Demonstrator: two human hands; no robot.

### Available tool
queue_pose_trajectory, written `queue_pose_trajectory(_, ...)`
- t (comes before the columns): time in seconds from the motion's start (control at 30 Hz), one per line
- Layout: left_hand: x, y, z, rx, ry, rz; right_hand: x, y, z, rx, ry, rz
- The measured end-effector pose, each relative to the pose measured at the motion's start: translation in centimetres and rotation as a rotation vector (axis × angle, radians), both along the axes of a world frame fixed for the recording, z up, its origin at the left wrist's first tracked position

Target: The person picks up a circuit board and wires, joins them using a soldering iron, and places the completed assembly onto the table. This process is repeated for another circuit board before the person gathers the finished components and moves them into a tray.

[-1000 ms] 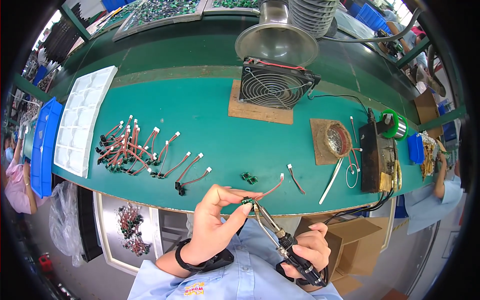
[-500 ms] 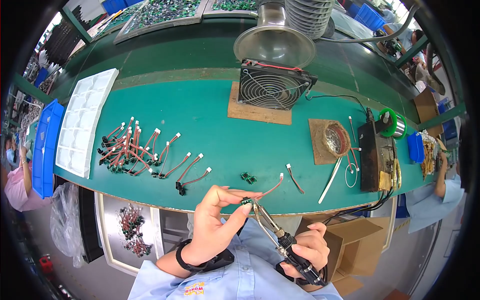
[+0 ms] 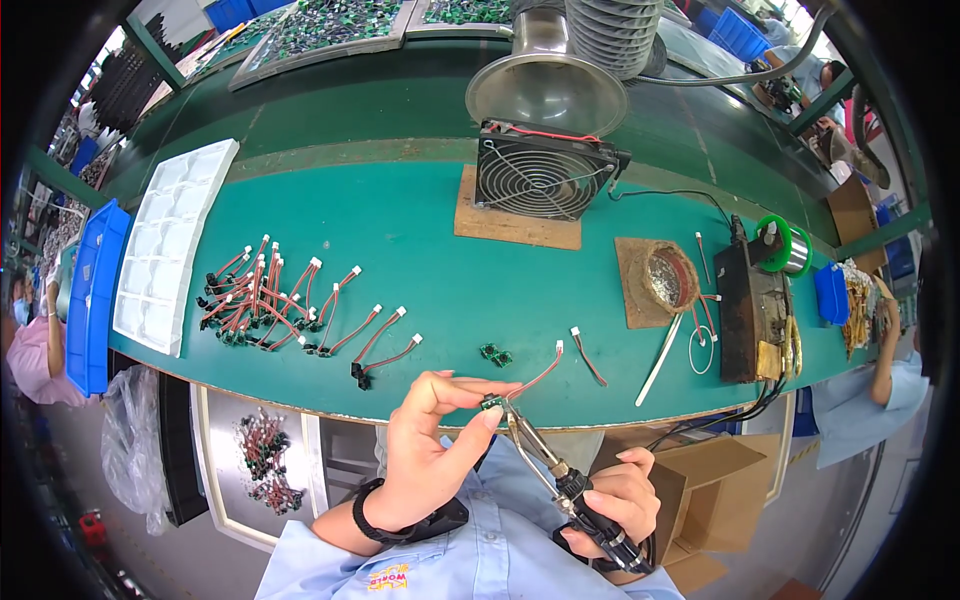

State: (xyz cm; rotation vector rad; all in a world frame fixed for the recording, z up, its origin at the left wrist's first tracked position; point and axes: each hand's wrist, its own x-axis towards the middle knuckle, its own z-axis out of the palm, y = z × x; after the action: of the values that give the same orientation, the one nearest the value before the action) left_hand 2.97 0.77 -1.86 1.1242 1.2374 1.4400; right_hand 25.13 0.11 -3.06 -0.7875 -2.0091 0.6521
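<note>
Pinched between the thumb and fingers of my left hand (image 3: 440, 435) is a small green circuit board (image 3: 492, 402). A red wire lead (image 3: 540, 376) with a white connector runs from the board toward the far right. My right hand (image 3: 618, 505) is wrapped round the black handle of a soldering iron (image 3: 575, 490), which has a thin metal tube along its barrel. The iron's tip meets the board's right edge beside the wire. Just beyond my fingers lie a few small green boards (image 3: 496, 355), and to their right a loose wire lead (image 3: 589, 358).
Wired boards (image 3: 260, 300) are heaped at the left, beside a white tray (image 3: 165, 250) and a blue bin (image 3: 92, 300). A fan (image 3: 545, 175) stands at the back under a metal hood (image 3: 545, 90). Rightward are a round tip-cleaning pot (image 3: 668, 278), a dark box (image 3: 745, 315) and a solder spool (image 3: 790, 247).
The wire lead's white connector has shifted slightly left. Both hands keep nearly the same place, with the iron's tip still at the board.
</note>
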Motion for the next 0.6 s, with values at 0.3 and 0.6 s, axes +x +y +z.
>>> queue_pose_trajectory(0.3,-0.2,0.0,-0.1,0.010,0.087,0.024,0.8,0.2,0.6,-0.039,0.021,-0.029)
queue_pose_trajectory(0.6,-0.8,0.1,1.2,-0.230,-0.510,-0.103,1.2,5.9,-3.3,-0.047,0.000,-0.687)
